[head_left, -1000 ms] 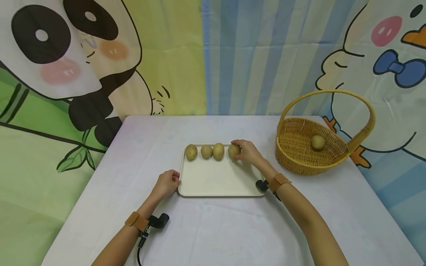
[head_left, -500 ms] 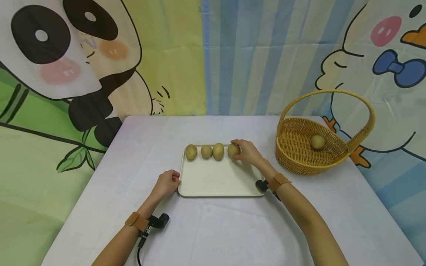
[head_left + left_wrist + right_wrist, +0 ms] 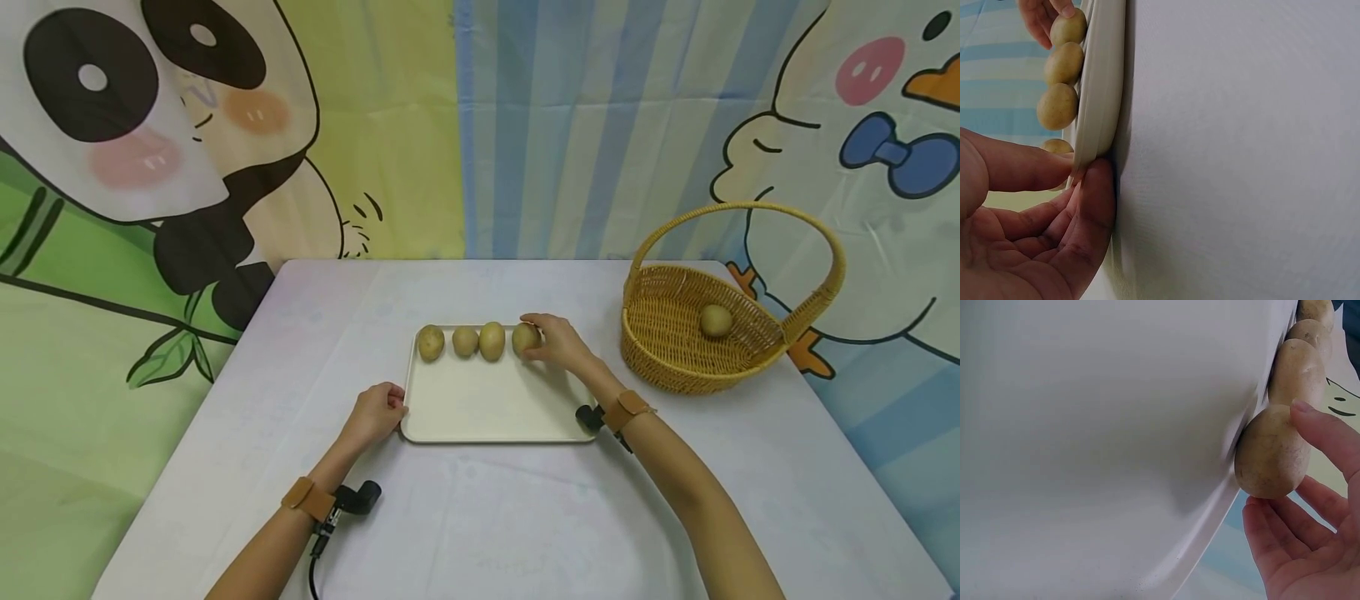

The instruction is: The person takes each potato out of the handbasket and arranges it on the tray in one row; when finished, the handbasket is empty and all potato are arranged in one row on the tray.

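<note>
Several potatoes stand in a row along the far edge of a cream rectangular tray (image 3: 495, 404). At the row's right end, my right hand (image 3: 558, 342) holds a potato (image 3: 1272, 453) between thumb and fingers, close against the tray's far rim. Left of it in the row come an oval potato (image 3: 492, 342), a rounder potato (image 3: 465, 342) and the leftmost potato (image 3: 431, 343). My left hand (image 3: 377, 412) pinches the tray's left rim, thumb on top and fingers beneath, as the left wrist view shows.
A wicker basket (image 3: 667, 375) with a tall arched handle stands right of the tray, with one potato (image 3: 716, 321) inside. A white cloth covers the table (image 3: 480, 525). A cartoon-printed curtain (image 3: 405, 125) hangs behind it.
The potato in my right hand has shifted very slightly left towards the oval one. My left hand, the tray and the basket stay where they were.
</note>
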A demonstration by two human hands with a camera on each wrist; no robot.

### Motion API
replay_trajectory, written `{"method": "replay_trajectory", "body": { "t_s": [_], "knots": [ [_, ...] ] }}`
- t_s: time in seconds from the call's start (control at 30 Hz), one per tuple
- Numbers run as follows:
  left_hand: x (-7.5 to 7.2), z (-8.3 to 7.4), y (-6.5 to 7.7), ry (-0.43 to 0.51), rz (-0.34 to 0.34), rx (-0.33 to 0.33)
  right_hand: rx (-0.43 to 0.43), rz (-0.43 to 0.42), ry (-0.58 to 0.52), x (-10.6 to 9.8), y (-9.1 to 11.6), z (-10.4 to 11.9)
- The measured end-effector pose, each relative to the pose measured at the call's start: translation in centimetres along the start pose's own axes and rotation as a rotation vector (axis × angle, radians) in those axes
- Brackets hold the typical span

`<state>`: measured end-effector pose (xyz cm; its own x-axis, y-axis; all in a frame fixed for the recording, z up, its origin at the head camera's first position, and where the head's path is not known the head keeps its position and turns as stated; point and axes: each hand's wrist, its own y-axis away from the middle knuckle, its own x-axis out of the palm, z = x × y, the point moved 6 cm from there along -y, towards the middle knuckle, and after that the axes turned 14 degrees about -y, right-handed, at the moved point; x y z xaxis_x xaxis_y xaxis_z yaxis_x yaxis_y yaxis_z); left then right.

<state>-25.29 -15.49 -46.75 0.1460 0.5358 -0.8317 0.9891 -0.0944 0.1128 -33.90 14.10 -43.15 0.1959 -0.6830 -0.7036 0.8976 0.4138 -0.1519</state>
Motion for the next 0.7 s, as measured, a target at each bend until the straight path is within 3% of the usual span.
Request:
{"method": "replay_trajectory", "body": {
  "t_s": [0.23, 0.57, 0.7],
  "knots": [
    [-0.1, -0.1, 0.1, -0.017, -0.012, 0.003, 0.003, -0.033, -0.058, -2.1, 0.3, 0.8],
    [-0.2, -0.2, 0.1, -0.03, -0.02, 0.015, -0.055, -0.089, -0.125, -8.0, 2.2, 2.8],
    [-0.3, -0.2, 0.1, -0.031, -0.017, 0.013, -0.036, -0.131, -0.166, -10.6, 3.4, 3.0]
  ]
}}
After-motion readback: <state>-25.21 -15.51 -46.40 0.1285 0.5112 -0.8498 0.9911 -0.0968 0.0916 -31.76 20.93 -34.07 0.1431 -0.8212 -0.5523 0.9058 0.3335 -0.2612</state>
